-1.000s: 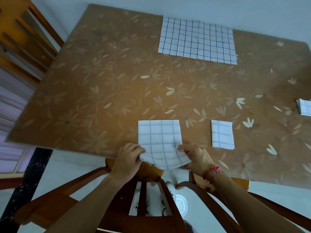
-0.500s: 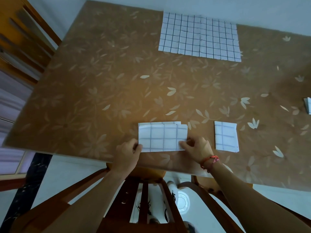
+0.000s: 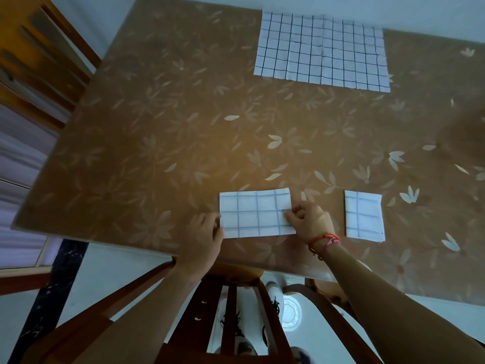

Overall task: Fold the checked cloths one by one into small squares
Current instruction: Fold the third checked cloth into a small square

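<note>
A checked cloth point(image 3: 254, 214), folded into a wide rectangle, lies flat near the table's front edge. My left hand point(image 3: 203, 232) holds its left edge, thumb on the lower-left corner and fingers curled. At the right edge, the curled fingers of my right hand point(image 3: 308, 222) pinch the cloth; a red thread band circles that wrist. A small folded checked square point(image 3: 363, 216) lies just right of my right hand. Flat unfolded checked cloths point(image 3: 321, 52) sit at the far edge of the table.
The brown leaf-patterned table point(image 3: 157, 153) stands against a pale wall. A wooden chair point(image 3: 231, 319) is tucked under the front edge between my arms. Wooden furniture point(image 3: 34, 56) stands at the far left.
The cloth's near half, which hung over the table edge, has been folded up onto the far half, making a rectangle. Both hands have moved to its left and right edges.
</note>
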The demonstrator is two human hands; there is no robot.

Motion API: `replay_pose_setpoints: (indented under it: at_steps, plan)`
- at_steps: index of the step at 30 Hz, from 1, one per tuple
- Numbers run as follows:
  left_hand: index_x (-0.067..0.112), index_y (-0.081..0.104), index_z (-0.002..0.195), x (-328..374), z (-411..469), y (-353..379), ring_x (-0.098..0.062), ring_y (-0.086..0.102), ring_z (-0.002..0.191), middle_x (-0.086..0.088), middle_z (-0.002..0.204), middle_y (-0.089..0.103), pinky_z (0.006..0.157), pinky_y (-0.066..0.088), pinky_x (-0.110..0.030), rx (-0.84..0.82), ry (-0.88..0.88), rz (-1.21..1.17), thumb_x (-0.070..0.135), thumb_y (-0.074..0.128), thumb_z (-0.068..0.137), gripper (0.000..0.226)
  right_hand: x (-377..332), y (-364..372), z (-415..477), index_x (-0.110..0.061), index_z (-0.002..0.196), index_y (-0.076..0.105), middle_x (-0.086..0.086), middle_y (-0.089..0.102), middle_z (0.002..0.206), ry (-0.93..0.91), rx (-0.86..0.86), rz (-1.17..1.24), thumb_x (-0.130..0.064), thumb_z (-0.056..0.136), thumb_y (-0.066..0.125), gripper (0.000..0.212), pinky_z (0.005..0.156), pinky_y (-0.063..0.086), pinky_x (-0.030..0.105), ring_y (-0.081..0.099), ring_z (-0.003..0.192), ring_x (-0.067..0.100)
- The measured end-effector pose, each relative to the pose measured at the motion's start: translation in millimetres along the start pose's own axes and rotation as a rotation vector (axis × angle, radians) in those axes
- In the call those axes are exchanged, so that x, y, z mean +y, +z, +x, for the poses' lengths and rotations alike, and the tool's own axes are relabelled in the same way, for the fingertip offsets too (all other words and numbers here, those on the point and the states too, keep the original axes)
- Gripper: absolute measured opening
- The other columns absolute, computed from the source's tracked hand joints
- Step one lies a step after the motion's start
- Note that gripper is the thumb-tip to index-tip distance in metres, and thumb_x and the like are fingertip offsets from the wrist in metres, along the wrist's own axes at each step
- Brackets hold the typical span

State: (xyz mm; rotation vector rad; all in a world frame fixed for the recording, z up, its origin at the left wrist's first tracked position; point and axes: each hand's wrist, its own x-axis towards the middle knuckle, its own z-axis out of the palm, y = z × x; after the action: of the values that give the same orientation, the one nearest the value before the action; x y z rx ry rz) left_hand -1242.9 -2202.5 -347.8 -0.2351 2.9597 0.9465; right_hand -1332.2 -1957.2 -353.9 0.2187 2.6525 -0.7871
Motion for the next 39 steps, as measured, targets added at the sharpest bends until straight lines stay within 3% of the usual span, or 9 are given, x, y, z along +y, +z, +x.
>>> replay_pose_setpoints:
  at_steps: [6, 9, 11, 13, 16, 19, 25, 35, 39]
  plan:
    - [0.005, 0.056, 0.126, 20, -27, 12, -0.03, 0.051, 0.125, -0.017, 0.133, 0.054, 0.098, 0.051, -0.039, -0.087, 0.434, 0.212, 0.017, 0.066, 0.087, 0.042, -8, -6, -9, -0.029, 0.089, 0.054, -0.008, 0.063, 0.079, -0.004, 0.074, -0.071, -0.049, 0.082, 0.058, 0.021, 0.06, 0.048, 0.03, 0.061, 0.073, 0.021]
    - [0.002, 0.045, 0.14, 22, -43, 22, -0.031, 0.036, 0.14, -0.018, 0.149, 0.04, 0.111, 0.037, -0.041, -0.172, 0.463, 0.293, 0.027, 0.059, 0.091, 0.057, -17, 0, -33, -0.022, 0.112, 0.056, 0.0, 0.056, 0.105, -0.255, 0.205, -0.177, -0.039, 0.086, 0.058, 0.031, 0.06, 0.052, 0.033, 0.056, 0.079, 0.018]
    - [-0.002, 0.037, 0.144, 23, -46, 26, -0.031, 0.027, 0.144, -0.019, 0.154, 0.031, 0.114, 0.032, -0.043, -0.205, 0.416, 0.345, 0.03, 0.055, 0.093, 0.063, -19, 14, -55, -0.011, 0.123, 0.056, 0.011, 0.055, 0.124, -0.514, 0.206, -0.265, -0.027, 0.084, 0.064, 0.042, 0.082, 0.055, 0.04, 0.057, 0.104, 0.025]
    - [-0.004, 0.032, 0.146, 22, -46, 30, -0.03, 0.022, 0.146, -0.02, 0.156, 0.025, 0.115, 0.03, -0.045, -0.231, 0.39, 0.388, 0.031, 0.047, 0.095, 0.063, -17, 31, -78, -0.004, 0.134, 0.047, 0.018, 0.043, 0.143, -0.701, 0.122, -0.399, -0.023, 0.086, 0.06, 0.053, 0.105, 0.043, 0.042, 0.042, 0.133, 0.031]
    - [-0.003, 0.028, 0.148, 18, -47, 36, -0.029, 0.019, 0.147, -0.019, 0.157, 0.023, 0.116, 0.028, -0.046, -0.25, 0.404, 0.407, 0.029, 0.04, 0.097, 0.061, -13, 50, -95, 0.0, 0.144, 0.033, 0.019, 0.031, 0.152, -0.84, 0.028, -0.526, -0.029, 0.091, 0.047, 0.063, 0.111, 0.034, 0.046, 0.027, 0.142, 0.03]
    - [-0.003, 0.025, 0.149, 15, -46, 37, -0.03, 0.018, 0.147, -0.02, 0.157, 0.023, 0.115, 0.031, -0.047, -0.266, 0.419, 0.428, 0.028, 0.032, 0.098, 0.06, -14, 55, -94, 0.0, 0.146, 0.028, 0.017, 0.024, 0.154, -0.794, -0.062, -0.586, -0.036, 0.095, 0.038, 0.064, 0.11, 0.035, 0.046, 0.021, 0.144, 0.029]
    - [-0.002, 0.022, 0.15, 5, -49, 31, -0.028, 0.012, 0.148, -0.018, 0.159, 0.016, 0.117, 0.026, -0.046, -0.286, 0.321, 0.492, 0.034, 0.025, 0.099, 0.062, 2, 48, -89, -0.001, 0.15, 0.016, 0.016, 0.008, 0.158, -0.666, -0.159, -0.695, -0.059, 0.096, 0.022, 0.079, 0.117, 0.018, 0.049, 0.006, 0.147, 0.029]
    - [-0.001, 0.028, 0.148, -2, -55, 19, -0.027, 0.016, 0.148, -0.016, 0.158, 0.02, 0.117, 0.026, -0.046, -0.3, 0.272, 0.496, 0.036, 0.024, 0.098, 0.063, 34, 23, -89, -0.001, 0.15, 0.011, 0.016, 0.0, 0.159, -0.512, -0.155, -0.739, -0.058, 0.095, 0.015, 0.08, 0.118, 0.015, 0.05, 0.001, 0.147, 0.029]
    - [0.001, 0.02, 0.15, 0, -54, 18, -0.026, 0.009, 0.148, -0.015, 0.16, 0.012, 0.119, 0.018, -0.046, -0.32, 0.242, 0.489, 0.036, 0.02, 0.098, 0.063, 26, 18, -86, -0.005, 0.143, 0.038, 0.013, 0.03, 0.153, -0.545, -0.076, -0.658, -0.05, 0.094, 0.027, 0.067, 0.112, 0.031, 0.05, 0.032, 0.14, 0.03]
